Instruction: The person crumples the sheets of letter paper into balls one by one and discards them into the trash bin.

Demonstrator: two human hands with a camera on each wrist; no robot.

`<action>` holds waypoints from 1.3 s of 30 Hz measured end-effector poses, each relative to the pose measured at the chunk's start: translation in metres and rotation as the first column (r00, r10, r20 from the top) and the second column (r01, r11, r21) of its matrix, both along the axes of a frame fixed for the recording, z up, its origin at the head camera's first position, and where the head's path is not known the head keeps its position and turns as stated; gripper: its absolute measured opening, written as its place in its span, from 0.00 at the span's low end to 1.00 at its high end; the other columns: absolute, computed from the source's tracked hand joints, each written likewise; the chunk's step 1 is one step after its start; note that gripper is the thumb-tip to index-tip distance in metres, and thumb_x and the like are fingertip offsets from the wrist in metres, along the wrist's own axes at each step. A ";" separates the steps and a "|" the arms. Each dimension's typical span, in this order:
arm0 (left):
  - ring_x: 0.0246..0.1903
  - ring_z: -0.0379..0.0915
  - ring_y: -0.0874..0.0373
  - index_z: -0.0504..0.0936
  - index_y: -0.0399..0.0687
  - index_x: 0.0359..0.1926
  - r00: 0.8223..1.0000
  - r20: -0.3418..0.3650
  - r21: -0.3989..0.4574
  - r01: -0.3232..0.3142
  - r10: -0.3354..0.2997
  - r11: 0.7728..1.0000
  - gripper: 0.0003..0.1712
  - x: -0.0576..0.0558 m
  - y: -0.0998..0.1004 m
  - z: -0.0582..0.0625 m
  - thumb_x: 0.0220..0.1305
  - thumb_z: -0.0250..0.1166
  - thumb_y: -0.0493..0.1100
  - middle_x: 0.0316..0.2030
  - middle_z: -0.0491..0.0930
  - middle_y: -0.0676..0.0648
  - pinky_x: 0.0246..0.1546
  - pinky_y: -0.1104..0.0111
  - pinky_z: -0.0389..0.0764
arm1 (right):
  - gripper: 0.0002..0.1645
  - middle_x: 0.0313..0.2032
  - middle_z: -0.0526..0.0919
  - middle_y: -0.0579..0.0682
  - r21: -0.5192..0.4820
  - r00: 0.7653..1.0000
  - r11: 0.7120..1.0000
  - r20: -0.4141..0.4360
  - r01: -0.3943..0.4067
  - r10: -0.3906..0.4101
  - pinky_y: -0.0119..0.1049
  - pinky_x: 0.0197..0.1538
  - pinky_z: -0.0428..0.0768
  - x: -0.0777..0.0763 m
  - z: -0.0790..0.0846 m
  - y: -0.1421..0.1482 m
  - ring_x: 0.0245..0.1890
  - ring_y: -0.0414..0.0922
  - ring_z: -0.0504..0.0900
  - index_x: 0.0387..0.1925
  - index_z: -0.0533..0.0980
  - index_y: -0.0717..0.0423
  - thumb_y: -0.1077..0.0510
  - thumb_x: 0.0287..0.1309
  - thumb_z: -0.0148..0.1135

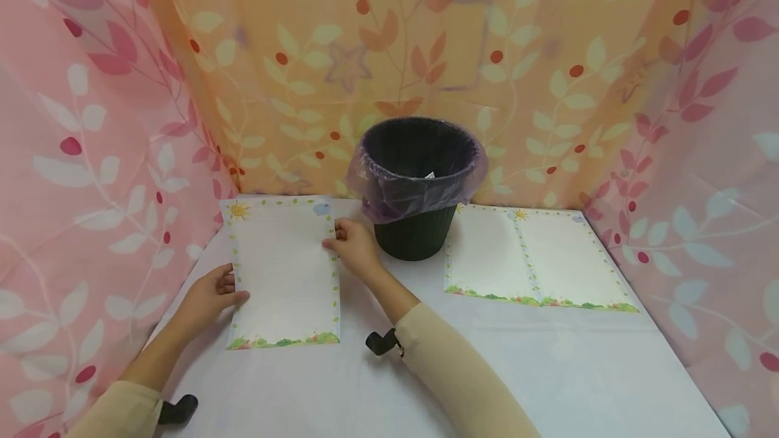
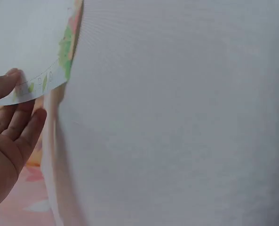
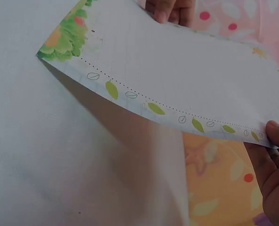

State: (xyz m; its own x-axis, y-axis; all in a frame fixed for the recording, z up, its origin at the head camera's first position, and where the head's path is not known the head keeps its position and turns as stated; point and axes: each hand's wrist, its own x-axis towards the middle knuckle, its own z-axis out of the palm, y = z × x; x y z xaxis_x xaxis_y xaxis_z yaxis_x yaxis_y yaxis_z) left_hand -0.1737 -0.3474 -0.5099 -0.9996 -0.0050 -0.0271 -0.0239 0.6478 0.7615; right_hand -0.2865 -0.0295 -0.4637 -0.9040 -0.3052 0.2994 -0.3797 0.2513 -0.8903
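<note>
A sheet of paper point(image 1: 282, 272) with a printed border of leaves, a sun and bushes is held between both hands. My left hand point(image 1: 209, 299) pinches its left edge, thumb on top and fingers beneath, as the left wrist view shows. The right hand point(image 1: 355, 249) pinches the opposite edge near the upper corner. In the right wrist view the sheet point(image 3: 177, 80) bows and stands off the white surface, with a shadow below it. Just right of the right hand stands a dark bin point(image 1: 414, 238) with a purple plastic liner point(image 1: 395, 198).
Two more sheets with the same border, one point(image 1: 487, 255) beside the other point(image 1: 575, 259), lie flat on the white tabletop point(image 1: 548, 370) to the right of the bin. A small white scrap point(image 1: 430, 175) shows inside the bin. Patterned curtains point(image 1: 304, 73) enclose the back and sides.
</note>
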 end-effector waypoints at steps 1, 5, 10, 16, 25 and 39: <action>0.50 0.79 0.53 0.59 0.27 0.74 1.000 -0.005 0.032 -0.015 0.016 0.999 0.50 0.000 -0.001 0.001 0.64 0.73 0.51 0.56 0.77 0.33 0.44 0.78 0.80 | 0.10 0.25 0.84 0.47 -0.005 1.000 1.000 -0.004 -0.006 0.006 0.26 0.24 0.72 0.002 0.003 0.000 0.21 0.36 0.73 0.40 0.81 0.59 0.64 0.58 0.74; 0.39 0.76 0.68 0.70 0.28 0.63 0.998 -0.044 0.149 -0.039 0.046 0.988 0.35 0.002 -0.001 0.007 0.66 0.73 0.46 0.46 0.80 0.40 0.38 0.79 0.80 | 0.11 0.29 0.88 0.50 -0.053 1.000 0.998 -0.007 -0.031 0.031 0.27 0.28 0.79 0.009 0.015 0.002 0.25 0.36 0.81 0.41 0.81 0.61 0.66 0.57 0.74; 0.33 0.72 0.67 0.75 0.31 0.52 0.991 -0.123 0.176 -0.026 0.048 0.984 0.23 0.006 0.002 0.023 0.66 0.73 0.42 0.36 0.78 0.49 0.33 0.78 0.78 | 0.12 0.32 0.89 0.56 -0.095 0.998 0.994 -0.024 -0.055 0.053 0.28 0.31 0.82 0.019 0.033 0.009 0.28 0.38 0.84 0.42 0.81 0.64 0.68 0.57 0.73; 0.33 0.76 0.66 0.77 0.33 0.51 0.984 -0.178 0.198 0.027 0.009 0.980 0.19 0.010 0.007 0.043 0.66 0.72 0.41 0.36 0.82 0.50 0.33 0.76 0.80 | 0.12 0.33 0.89 0.57 -0.109 0.995 0.990 -0.067 -0.086 0.079 0.27 0.30 0.79 0.033 0.055 0.026 0.28 0.38 0.83 0.44 0.82 0.64 0.66 0.59 0.73; 0.30 0.76 0.61 0.79 0.41 0.45 0.957 -0.288 0.158 0.085 -0.037 0.984 0.14 0.012 0.031 0.069 0.64 0.74 0.41 0.33 0.80 0.52 0.32 0.75 0.81 | 0.16 0.36 0.89 0.59 -0.196 0.986 0.974 -0.142 -0.117 0.090 0.29 0.33 0.83 0.045 0.077 0.061 0.31 0.46 0.88 0.48 0.82 0.64 0.68 0.58 0.72; 0.33 0.79 0.58 0.81 0.36 0.48 0.924 -0.364 0.294 0.232 -0.116 0.927 0.14 0.013 0.085 0.108 0.63 0.72 0.33 0.36 0.82 0.48 0.36 0.73 0.85 | 0.20 0.42 0.88 0.62 -0.263 0.977 0.961 -0.209 -0.086 0.030 0.32 0.43 0.87 0.066 0.101 0.122 0.39 0.46 0.89 0.53 0.79 0.65 0.70 0.59 0.71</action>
State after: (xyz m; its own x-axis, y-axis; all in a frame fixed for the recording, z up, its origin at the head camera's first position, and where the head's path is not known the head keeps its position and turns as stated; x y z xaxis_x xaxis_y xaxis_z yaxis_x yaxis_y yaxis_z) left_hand -0.1611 -0.2623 -0.4017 -0.9332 0.1211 0.3384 0.3594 0.3317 0.8723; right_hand -0.2210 0.0920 -0.3623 -0.7996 -0.2379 0.5514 -0.5647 -0.0146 -0.8252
